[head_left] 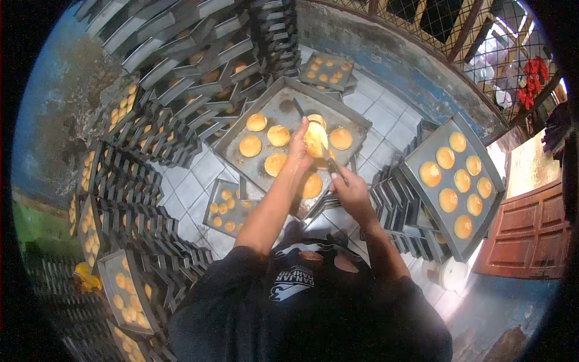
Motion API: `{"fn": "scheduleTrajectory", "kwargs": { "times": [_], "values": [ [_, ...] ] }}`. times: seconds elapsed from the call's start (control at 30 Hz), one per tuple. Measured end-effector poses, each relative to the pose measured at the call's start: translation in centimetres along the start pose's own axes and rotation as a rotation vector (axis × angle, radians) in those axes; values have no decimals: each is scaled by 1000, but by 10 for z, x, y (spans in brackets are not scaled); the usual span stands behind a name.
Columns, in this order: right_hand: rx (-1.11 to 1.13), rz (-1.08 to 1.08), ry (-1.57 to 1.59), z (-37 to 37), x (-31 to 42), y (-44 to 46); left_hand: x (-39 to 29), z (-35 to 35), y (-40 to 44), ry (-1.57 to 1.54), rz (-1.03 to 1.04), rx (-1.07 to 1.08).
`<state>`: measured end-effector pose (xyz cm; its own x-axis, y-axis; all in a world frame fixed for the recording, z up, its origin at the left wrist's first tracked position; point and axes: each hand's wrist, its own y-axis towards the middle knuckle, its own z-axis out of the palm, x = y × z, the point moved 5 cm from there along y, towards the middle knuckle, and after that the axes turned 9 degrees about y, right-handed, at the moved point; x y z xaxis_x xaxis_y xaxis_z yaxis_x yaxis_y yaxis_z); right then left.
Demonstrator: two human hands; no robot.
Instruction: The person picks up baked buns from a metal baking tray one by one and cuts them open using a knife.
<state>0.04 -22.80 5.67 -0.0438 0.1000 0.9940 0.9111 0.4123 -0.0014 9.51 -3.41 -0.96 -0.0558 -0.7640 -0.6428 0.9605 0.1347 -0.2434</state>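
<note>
The left hand (300, 148) is gripping a bun (313, 142) above the middle tray (350, 116), its fingers curling close around the near side and its thumb pointing away from the body. The bun is showing a pale yellow face toward the right hand (351, 190), which is closing firmly around the handle of a knife-like tool (332, 160). The tool's blade is meeting that yellow face — whether it is lying against the surface or sinking in, one cannot tell. A slim dark strip (298, 107) is jutting out just beyond the left thumb, though what it belongs to is unclear. Below the hands, several round golden buns (250, 146) are lying apart on the stained tray. To the right, a tray of nine buns (446, 223) is sitting on a stack of others, while to the left many crosswise-stacked trays (129, 187) are rising, buns peeping out between them. A lower tray (218, 188) is resting on the tiled floor (386, 114) near the left forearm — more buns are lying in it. The person is wearing a black shirt (313, 326), and a reddish panelled door (525, 229) is standing at the far right.
</note>
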Motion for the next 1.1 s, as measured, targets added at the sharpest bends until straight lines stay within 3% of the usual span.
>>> {"fn": "scheduleTrajectory", "kwargs": {
  "times": [0.07,0.13,0.17,0.23,0.3,0.43,0.57,0.7,0.73,0.83,0.93,1.1],
  "values": [
    [9,-26,25,-3,-3,-2,-13,-6,11,-56,11,-15],
    [115,-6,-408,-7,-21,-22,-31,-22,17,-80,40,-41],
    [126,-6,-410,-7,-22,-26,-36,-29,18,-98,62,-65],
    [75,218,-111,-7,-16,-37,-29,-20,4,-61,77,-85],
    [50,160,-84,1,-37,-9,-4,-3,-5,-111,-25,-85],
    [-33,48,62,12,-12,15,5,-1,3,-130,-79,-159],
    [40,-5,-201,11,-54,-2,-19,-27,23,-213,-49,-186],
    [26,81,-109,21,-42,19,9,-24,17,-111,-50,-151],
    [63,60,-110,26,-32,31,9,-8,0,-80,-130,-249],
    [99,115,-154,28,-46,50,5,-27,25,-130,-99,-254],
    [44,17,-125,30,-64,18,-8,-59,50,-115,-88,-276],
    [-10,-12,-110,45,-100,45,15,-63,42,-1,-37,-314]
  ]
}}
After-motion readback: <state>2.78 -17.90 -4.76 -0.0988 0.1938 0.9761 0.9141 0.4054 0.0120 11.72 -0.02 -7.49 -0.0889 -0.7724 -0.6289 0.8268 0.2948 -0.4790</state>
